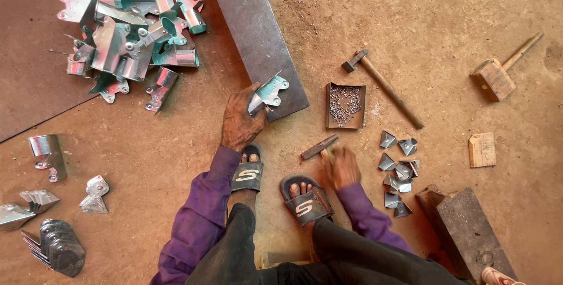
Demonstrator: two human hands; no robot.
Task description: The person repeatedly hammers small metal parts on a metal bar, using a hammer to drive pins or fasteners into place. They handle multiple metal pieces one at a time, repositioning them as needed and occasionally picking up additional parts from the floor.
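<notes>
- Left hand (239, 122) has its grip pinched on a bent sheet-metal bracket (268, 93) with a teal-tinted face, pressing it onto the near end of a long dark steel bar (253, 33) that lies on the dirt floor (410, 9).
- Right hand (341, 166) is blurred; its grip looks wrapped round the handle of a small hammer (319, 146), though how tightly I cannot tell.
- Hammer's long axis runs up and right, its head toward the bar; the bracket lies up and to the left of it, so the right hand is the one apart from the bracket, the left already touching.
- Just beyond the right hand sits a shallow tray of rivets (345, 105); a second, longer hammer (384, 87) lies beside it.
- Small folded metal corner pieces (399, 170) are scattered right of the right hand.
- Heap of finished brackets (126, 38) rests on a board at upper left, well apart.
- Wooden mallet (498, 74) lies far right.
</notes>
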